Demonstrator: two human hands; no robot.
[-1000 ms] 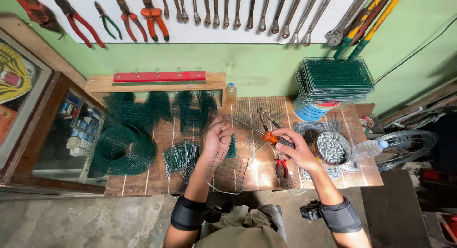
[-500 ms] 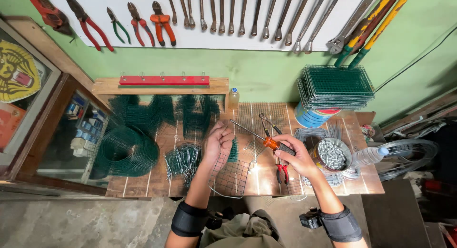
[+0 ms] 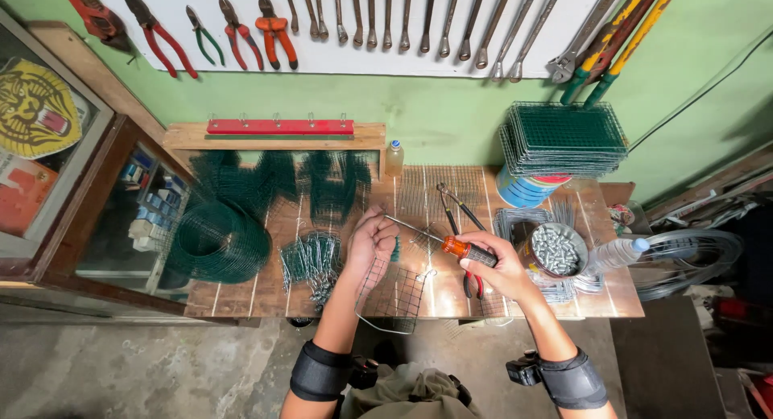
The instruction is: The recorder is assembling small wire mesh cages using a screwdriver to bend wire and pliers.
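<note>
Workbench (image 3: 241, 294) crowded | left hand (image 3: 370, 243) grips mesh panel (image 3: 393, 294) | right hand (image 3: 501, 266) grips screwdriver (image 3: 451, 246)

A green wall (image 3: 451, 117) carries a white board (image 3: 419, 61) hung with pliers and long metal tools. Below it stands a slatted wooden table (image 3: 612, 294). A glass-fronted wooden cabinet (image 3: 97, 226) sits to its left on a grey concrete floor (image 3: 145, 371).

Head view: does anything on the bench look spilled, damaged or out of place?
Nothing stands out. The left hand steadies a wire mesh piece, the right hand holds an orange-handled screwdriver; mesh panels sit stacked evenly.
</note>
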